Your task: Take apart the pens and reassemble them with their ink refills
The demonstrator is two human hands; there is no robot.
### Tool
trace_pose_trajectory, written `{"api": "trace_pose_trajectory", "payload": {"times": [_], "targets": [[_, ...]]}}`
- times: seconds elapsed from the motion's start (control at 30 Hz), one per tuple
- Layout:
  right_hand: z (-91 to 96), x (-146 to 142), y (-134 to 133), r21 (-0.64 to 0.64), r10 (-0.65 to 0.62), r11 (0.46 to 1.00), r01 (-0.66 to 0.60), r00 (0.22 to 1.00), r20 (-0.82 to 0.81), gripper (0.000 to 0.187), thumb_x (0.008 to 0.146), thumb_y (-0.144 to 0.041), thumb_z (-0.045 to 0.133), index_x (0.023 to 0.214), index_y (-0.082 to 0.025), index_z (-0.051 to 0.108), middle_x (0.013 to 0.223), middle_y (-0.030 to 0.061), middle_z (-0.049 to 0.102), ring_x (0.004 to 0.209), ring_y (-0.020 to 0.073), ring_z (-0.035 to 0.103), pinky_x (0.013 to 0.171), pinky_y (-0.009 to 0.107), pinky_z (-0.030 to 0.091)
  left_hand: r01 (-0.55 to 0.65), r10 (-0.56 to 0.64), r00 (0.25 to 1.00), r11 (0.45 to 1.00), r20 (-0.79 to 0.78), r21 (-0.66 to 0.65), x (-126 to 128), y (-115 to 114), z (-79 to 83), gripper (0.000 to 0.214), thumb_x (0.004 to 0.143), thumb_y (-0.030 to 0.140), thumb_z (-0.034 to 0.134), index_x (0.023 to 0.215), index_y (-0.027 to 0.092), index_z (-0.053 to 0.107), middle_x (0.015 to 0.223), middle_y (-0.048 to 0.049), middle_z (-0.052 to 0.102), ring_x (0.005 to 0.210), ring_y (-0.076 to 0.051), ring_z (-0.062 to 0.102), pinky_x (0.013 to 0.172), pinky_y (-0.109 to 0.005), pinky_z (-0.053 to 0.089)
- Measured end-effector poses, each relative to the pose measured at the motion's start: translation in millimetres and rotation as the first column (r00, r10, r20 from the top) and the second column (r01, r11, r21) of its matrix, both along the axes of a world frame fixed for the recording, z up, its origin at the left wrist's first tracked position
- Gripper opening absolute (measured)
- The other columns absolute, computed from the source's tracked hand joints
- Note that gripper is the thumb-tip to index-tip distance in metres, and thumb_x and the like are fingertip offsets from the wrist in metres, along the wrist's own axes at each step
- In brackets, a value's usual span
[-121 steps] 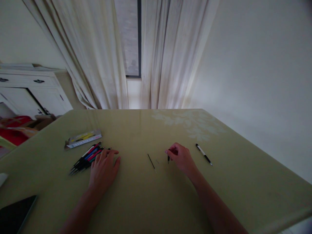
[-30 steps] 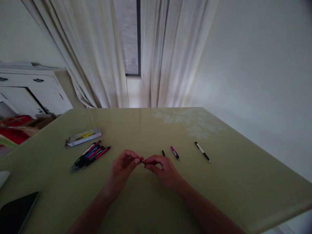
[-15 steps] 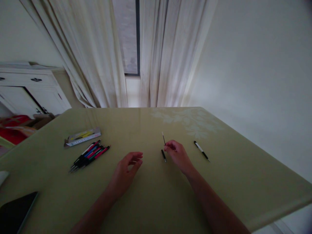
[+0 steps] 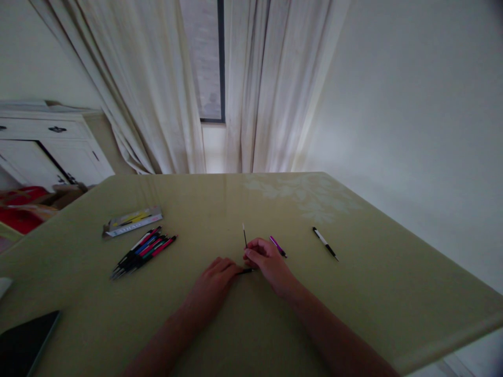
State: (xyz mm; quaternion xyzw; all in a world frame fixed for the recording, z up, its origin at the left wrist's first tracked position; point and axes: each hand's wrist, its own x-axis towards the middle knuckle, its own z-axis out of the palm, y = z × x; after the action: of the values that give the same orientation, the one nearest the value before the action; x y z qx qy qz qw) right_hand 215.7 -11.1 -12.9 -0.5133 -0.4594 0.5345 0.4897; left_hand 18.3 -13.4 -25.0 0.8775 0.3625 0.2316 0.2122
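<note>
Tabletop (image 4: 377, 298) with carton (image 4: 132, 222), contents unclear; left hand (image 4: 215, 283) clamped on black barrel (image 4: 247, 270), right hand (image 4: 268, 263) on refill (image 4: 244, 236).

I am facing a narrow window (image 4: 206, 63), and pale curtains (image 4: 149, 94) are hanging in long folds at both sides of it. On my right, a plain whitish wall (image 4: 416, 131) is catching a soft light, while the room is looking rather dim. On my left, a white cabinet (image 4: 84, 149) is standing beyond my greenish bench (image 4: 188, 209), which is stretching toward the curtains.
</note>
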Motion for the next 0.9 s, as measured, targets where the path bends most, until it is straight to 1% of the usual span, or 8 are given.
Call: {"api": "trace_pose_trajectory", "payload": {"times": [0.07,0.17,0.3,0.37,0.5,0.7,0.8,0.9], "targets": [[4.8,3,0,-0.011,-0.002,1.000,0.002,1.000,-0.024,0.019,0.079,-0.036,0.078,0.084,-0.021,0.066,0.081,0.0024,0.073,0.080,0.0189,0.070,0.081,0.034,0.058,-0.019,0.021,0.998,0.999,0.052,-0.032,-2,0,3.5,0.027,0.100,0.016,0.050,0.108,0.025,0.074,0.103,-0.0053,0.072,0.098,-0.023,0.067,0.092,-0.040,0.055],[12.9,7,0,-0.020,0.013,1.000,-0.015,0.996,-0.093,0.027,0.073,-0.040,0.084,0.081,-0.021,0.067,0.080,0.0016,0.074,0.080,0.0184,0.071,0.084,0.034,0.056,-0.054,0.073,0.976,0.994,0.207,-0.096,-5,0,9.7,0.024,0.098,0.015,0.052,0.106,0.025,0.072,0.104,-0.0053,0.068,0.096,-0.021,0.067,0.088,-0.036,0.056],[20.5,6,-4,0.019,0.073,0.997,-0.070,0.975,-0.212,0.031,0.071,-0.042,0.089,0.080,-0.021,0.068,0.081,0.0014,0.076,0.080,0.0182,0.072,0.087,0.035,0.057,-0.068,0.164,0.881,0.972,0.443,-0.225,-6,1,15.6,0.019,0.100,0.026,0.053,0.104,0.025,0.072,0.101,-0.0053,0.065,0.094,-0.019,0.070,0.087,-0.035,0.059],[22.0,4,-6,0.060,0.100,0.994,-0.088,0.964,-0.245,0.030,0.073,-0.041,0.089,0.080,-0.021,0.069,0.081,0.0013,0.076,0.080,0.0180,0.073,0.087,0.036,0.058,-0.043,0.198,0.839,0.953,0.506,-0.301,-5,1,16.4,0.017,0.099,0.029,0.056,0.109,0.025,0.070,0.103,-0.0053,0.068,0.096,-0.020,0.072,0.089,-0.036,0.060],[21.6,3,-8,0.122,0.156,0.984,-0.129,0.956,-0.247,0.028,0.076,-0.040,0.088,0.083,-0.020,0.071,0.084,0.0025,0.077,0.080,0.0185,0.074,0.085,0.036,0.059,-0.043,0.249,0.840,0.916,0.483,-0.398,-3,-2,16.8,0.019,0.092,0.030,0.068,0.110,0.024,0.068,0.100,-0.0040,0.075,0.095,-0.020,0.074,0.086,-0.035,0.060],[20.3,4,-9,0.166,0.213,0.968,-0.188,0.965,-0.151,0.027,0.078,-0.040,0.087,0.086,-0.019,0.073,0.083,0.0028,0.076,0.080,0.0176,0.072,0.079,0.032,0.056,-0.055,0.216,0.834,0.948,0.507,-0.313,-4,-2,18.9,0.011,0.091,0.028,0.071,0.099,0.025,0.078,0.114,-0.0049,0.075,0.098,-0.020,0.073,0.088,-0.034,0.060],[17.2,4,-8,0.175,0.210,0.965,-0.194,0.975,-0.074,0.026,0.077,-0.041,0.087,0.084,-0.019,0.073,0.079,0.0015,0.074,0.075,0.0161,0.069,0.073,0.030,0.053,-0.066,0.212,0.841,0.954,0.498,-0.294,-4,-2,19.5,0.015,0.089,0.029,0.075,0.103,0.027,0.080,0.112,-0.0042,0.076,0.093,-0.020,0.074,0.085,-0.034,0.061],[12.8,3,-8,0.177,0.191,0.966,-0.190,0.982,0.011,0.024,0.076,-0.040,0.087,0.083,-0.020,0.075,0.077,0.0009,0.073,0.071,0.0159,0.067,0.069,0.029,0.053,-0.098,0.217,0.855,0.960,0.471,-0.264,-4,-3,19.8,0.014,0.089,0.031,0.076,0.101,0.028,0.081,0.111,-0.0043,0.077,0.096,-0.021,0.074,0.089,-0.036,0.060]]}}
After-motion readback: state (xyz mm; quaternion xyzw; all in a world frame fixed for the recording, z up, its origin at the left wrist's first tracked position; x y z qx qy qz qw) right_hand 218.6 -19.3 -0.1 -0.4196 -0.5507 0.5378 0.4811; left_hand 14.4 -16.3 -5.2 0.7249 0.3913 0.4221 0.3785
